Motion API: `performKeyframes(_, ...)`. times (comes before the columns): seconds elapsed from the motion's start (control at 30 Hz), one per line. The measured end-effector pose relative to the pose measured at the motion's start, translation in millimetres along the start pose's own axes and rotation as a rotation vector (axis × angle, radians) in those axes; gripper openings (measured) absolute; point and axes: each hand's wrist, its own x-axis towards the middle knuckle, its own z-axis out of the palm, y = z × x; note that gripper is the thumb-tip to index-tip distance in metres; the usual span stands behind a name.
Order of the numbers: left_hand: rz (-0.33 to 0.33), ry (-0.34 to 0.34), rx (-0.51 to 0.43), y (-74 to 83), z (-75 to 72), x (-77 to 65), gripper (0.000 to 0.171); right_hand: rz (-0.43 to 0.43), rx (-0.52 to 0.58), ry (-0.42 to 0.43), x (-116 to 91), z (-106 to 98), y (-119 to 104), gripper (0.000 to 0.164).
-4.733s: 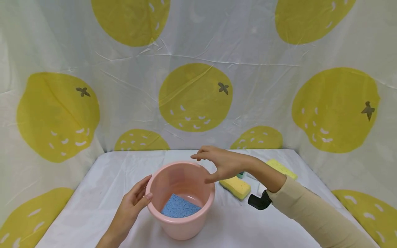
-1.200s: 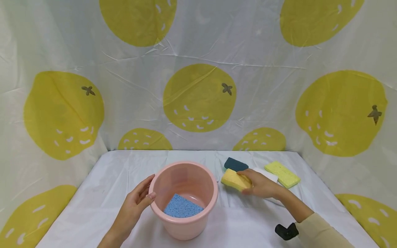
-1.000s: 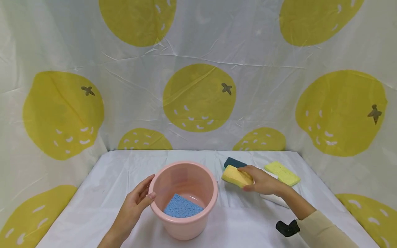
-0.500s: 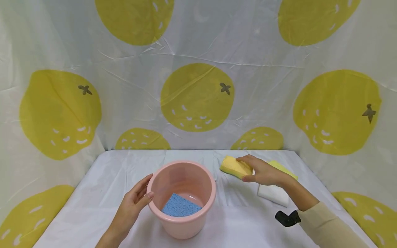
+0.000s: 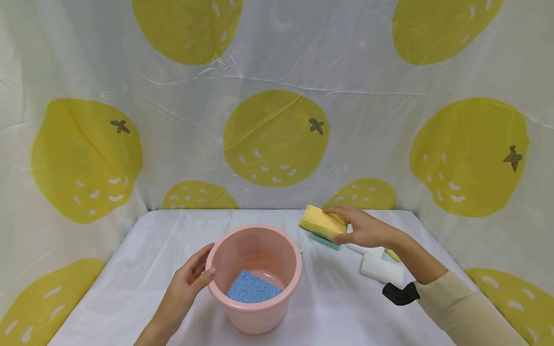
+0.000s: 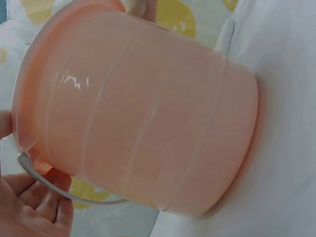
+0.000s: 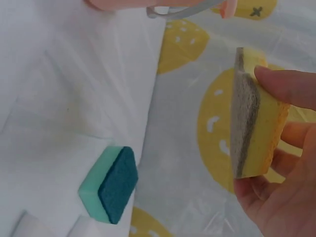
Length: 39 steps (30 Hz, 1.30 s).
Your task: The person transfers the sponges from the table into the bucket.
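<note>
A pink bucket (image 5: 259, 317) stands on the white cloth, its pale handle (image 6: 74, 198) hanging against the side in the left wrist view. My left hand (image 5: 183, 283) grips its left rim, thumb over the edge and fingers outside. Inside the bucket lies a blue sponge (image 5: 252, 287). To the right, my right hand (image 5: 368, 229) pinches a yellow sponge (image 5: 318, 222) between thumb and fingers, raised above the cloth. The right wrist view shows a grey scouring layer on the yellow sponge's (image 7: 261, 133) face. Below it rests a green sponge (image 7: 109, 185) with a dark teal pad.
Two white blocks, one nearer (image 5: 382, 269) and one behind (image 5: 365, 249), lie right of the bucket. A yellow-green sponge (image 5: 393, 255) is mostly hidden behind my right forearm. A lemon-print curtain (image 5: 277, 137) encloses the back and sides of the table (image 5: 143, 254).
My right hand has taken the yellow sponge from the cloth and lifted it up and slightly left, uncovering part of the green sponge. My left hand and the bucket keep their place.
</note>
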Motion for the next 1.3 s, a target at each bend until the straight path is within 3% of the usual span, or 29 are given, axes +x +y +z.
performKeyframes(0.7, 0.032, -0.012, -0.011, 2.2, -0.5, -1.0, 0.056, -0.146, -0.086, -0.073, 29, -2, -58, 0.068)
performKeyframes(1.3, 0.024, -0.033, -0.007, 3.1, -13.7, -11.6, 0.055, -0.213, -0.096, -0.134, 41, 31, -117, 0.068)
